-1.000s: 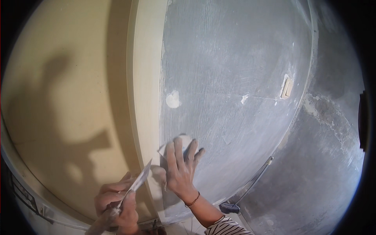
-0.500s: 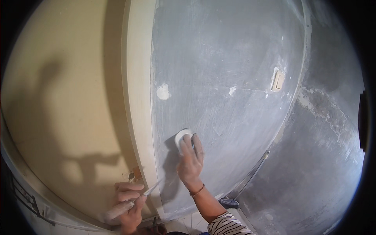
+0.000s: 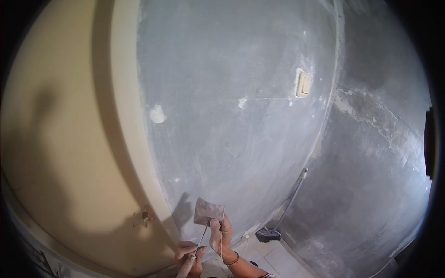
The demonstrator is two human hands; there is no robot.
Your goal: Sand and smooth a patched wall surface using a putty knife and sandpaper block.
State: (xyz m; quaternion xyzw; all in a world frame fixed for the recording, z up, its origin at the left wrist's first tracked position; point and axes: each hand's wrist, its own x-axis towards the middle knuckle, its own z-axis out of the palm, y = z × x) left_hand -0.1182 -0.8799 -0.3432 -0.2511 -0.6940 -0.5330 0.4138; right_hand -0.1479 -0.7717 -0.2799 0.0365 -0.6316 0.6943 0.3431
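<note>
Low in front of the grey wall (image 3: 222,139), my right hand (image 3: 221,234) pinches a small rectangular plate (image 3: 209,211), grey-brown, smeared and slightly curved. To its left, my left hand (image 3: 190,255) is closed round the pale handle of a putty knife (image 3: 202,237). The blade appears as a thin line, rising edge-on toward the plate's lower edge; whether they touch I cannot tell. Up and left of the hands, a small white spot (image 3: 177,180) marks the wall. Higher up is a larger round white patch (image 3: 157,114).
A cream frame (image 3: 127,116) borders a yellowish panel (image 3: 69,153) with a dark hole (image 3: 145,217). A light switch (image 3: 303,85) sits on the grey wall. In the corner a broom (image 3: 269,235) leans, its head on the tiled floor (image 3: 278,257).
My right hand has come off the wall and down beside the left, exposing the small white spot. My left hand has moved right, bringing the putty knife near the plate. The view has shifted right.
</note>
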